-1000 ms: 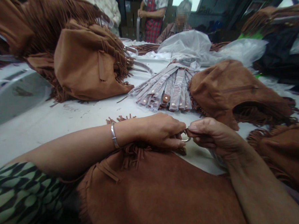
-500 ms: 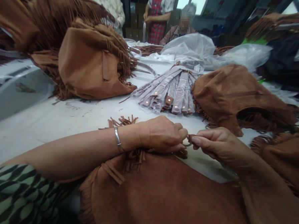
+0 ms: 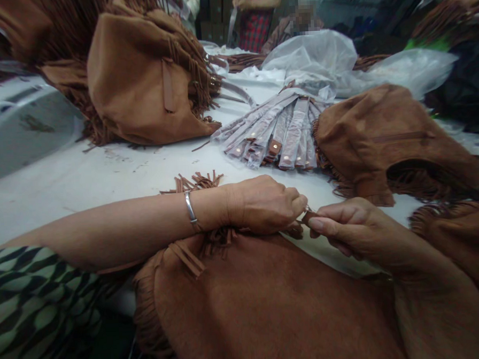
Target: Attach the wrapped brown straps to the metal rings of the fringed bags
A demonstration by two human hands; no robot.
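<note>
A large brown suede bag (image 3: 270, 301) with fringes lies in front of me at the table's near edge. Above its far edge, my left hand (image 3: 267, 205) is closed, its fingertips pinching a small metal ring that is mostly hidden. Just to the right, my right hand (image 3: 346, 225) pinches a small brown leather tab (image 3: 308, 217) between thumb and forefinger, at the ring. The two hands' fingertips are nearly touching. Under my left wrist, loose brown fringe strips (image 3: 195, 182) spread over the white table (image 3: 83, 182).
A tan fringed bag (image 3: 138, 88) sits back left by a grey plastic tub (image 3: 28, 131). Plastic-wrapped straps (image 3: 277, 132) fan out mid-table. Another brown bag (image 3: 393, 134) lies right of them, a further one (image 3: 463, 248) nearer. Beyond are clear plastic (image 3: 309, 52) and people.
The view has tilted down slightly. The leather tab has turned between my right fingers, and the ring shows less beside it. Both hands keep their pinch.
</note>
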